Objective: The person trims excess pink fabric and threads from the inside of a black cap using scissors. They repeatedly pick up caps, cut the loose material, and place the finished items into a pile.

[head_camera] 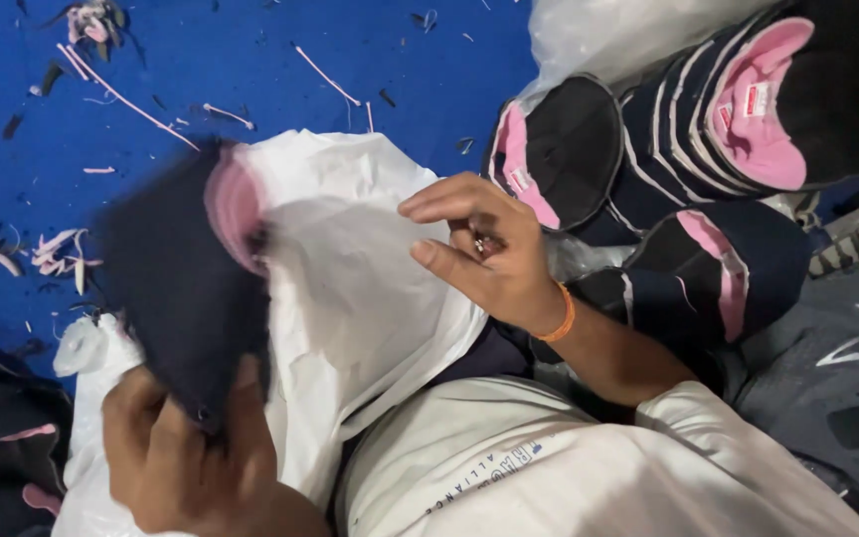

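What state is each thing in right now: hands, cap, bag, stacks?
Left hand: closed on the dark cap.
Dark cap: blurred, pink lining showing, at the bag's mouth.
Right hand: pinching the white bag at its edge.
White bag: crumpled, held open.
Cap stacks: nested, lying on their sides.
Blue floor: littered with scraps.
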